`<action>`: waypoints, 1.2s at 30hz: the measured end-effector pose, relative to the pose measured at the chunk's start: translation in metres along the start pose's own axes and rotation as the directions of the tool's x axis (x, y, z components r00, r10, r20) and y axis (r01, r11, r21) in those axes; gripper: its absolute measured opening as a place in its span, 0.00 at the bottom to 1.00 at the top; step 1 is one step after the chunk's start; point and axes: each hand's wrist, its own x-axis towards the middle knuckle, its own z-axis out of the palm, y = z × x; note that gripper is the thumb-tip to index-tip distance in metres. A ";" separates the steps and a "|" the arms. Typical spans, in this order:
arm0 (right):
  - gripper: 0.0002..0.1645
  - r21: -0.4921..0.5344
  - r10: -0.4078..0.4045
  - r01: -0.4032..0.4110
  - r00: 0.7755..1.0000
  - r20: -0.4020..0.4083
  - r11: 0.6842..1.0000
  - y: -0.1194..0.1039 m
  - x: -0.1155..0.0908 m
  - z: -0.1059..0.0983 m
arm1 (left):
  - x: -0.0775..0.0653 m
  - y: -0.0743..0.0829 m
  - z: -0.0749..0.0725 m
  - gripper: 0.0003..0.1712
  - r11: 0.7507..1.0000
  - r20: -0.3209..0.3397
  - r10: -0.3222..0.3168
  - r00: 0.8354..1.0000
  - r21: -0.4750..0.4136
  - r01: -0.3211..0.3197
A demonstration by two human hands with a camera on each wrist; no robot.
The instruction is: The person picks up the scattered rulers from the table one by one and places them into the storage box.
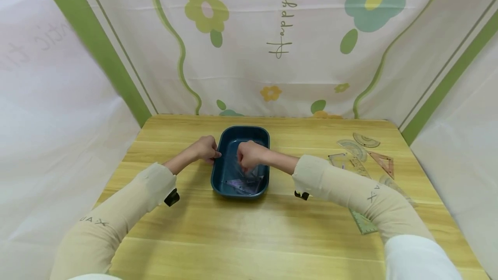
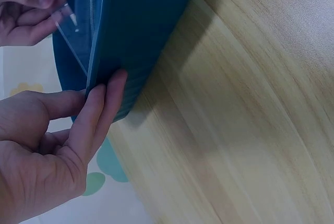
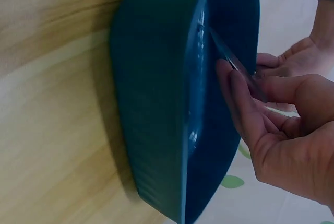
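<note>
A wooden table [image 1: 249, 241] with pale, yellowish grain stands inside white fabric walls; the back curtain [image 1: 241, 64] carries printed flowers, leaves, wavy green lines and lettering that lies sideways, and green bands run down the corners. Toward the table's far edge sits a dark blue basin [image 1: 216, 187]. The left hand [image 1: 206, 148] pinches its left rim between thumb and fingers. The right hand [image 1: 252, 155], over the basin's inside, pinches a thin clear piece [image 3: 237, 67], perhaps a drawing tool, though its outline is hard to make out. A purplish set square [image 1: 245, 185] lies on the basin floor. On the tabletop at right are protractors [image 1: 365, 140], an orange triangle [image 1: 385, 164] and a green triangle [image 1: 363, 223], partly under the right sleeve [image 1: 350, 187]
</note>
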 end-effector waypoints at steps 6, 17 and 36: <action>0.10 -0.079 -0.026 0.024 0.999 -0.019 0.997 -0.001 -0.002 0.003 | -0.002 0.001 0.000 0.27 1.000 -0.004 -0.008 1.000 0.005 0.008; 0.07 -0.180 -0.120 0.094 0.983 -0.140 0.979 0.015 -0.035 -0.009 | -0.005 0.003 0.002 0.31 1.000 -0.002 -0.013 1.000 -0.003 0.013; 0.11 0.083 -0.087 0.109 0.968 -0.237 0.991 0.096 -0.117 -0.038 | -0.004 0.004 0.001 0.28 1.000 -0.002 -0.015 1.000 0.022 0.015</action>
